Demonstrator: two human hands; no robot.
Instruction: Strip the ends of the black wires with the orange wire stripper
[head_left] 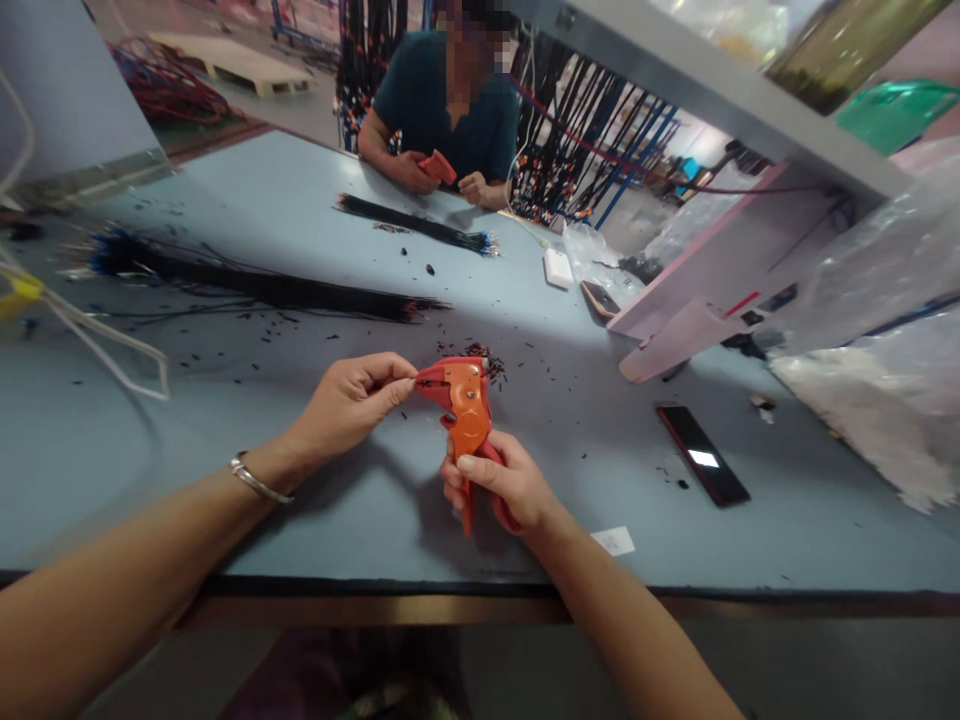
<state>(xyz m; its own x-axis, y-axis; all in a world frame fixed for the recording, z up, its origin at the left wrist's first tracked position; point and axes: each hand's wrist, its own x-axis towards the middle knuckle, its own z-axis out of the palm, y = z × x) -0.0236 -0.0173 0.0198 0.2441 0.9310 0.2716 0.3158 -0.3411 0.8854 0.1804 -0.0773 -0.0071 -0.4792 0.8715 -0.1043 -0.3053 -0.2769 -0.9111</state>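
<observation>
My right hand is wrapped round the handles of an orange and red wire stripper, held upright over the table with its jaws pointing left. Thumb and fingers of my left hand are pinched together at the jaw tip; what they hold, if anything, is too small to make out. Just behind the stripper's head lies a pile of short black offcuts. Farther back on the left rests a long bundle of black wires, with blue pieces at its left end.
Across the table a person holds a similar red tool near a second wire bundle. A phone and a white label lie on the right. A white wire rack stands left; plastic bags fill the far right.
</observation>
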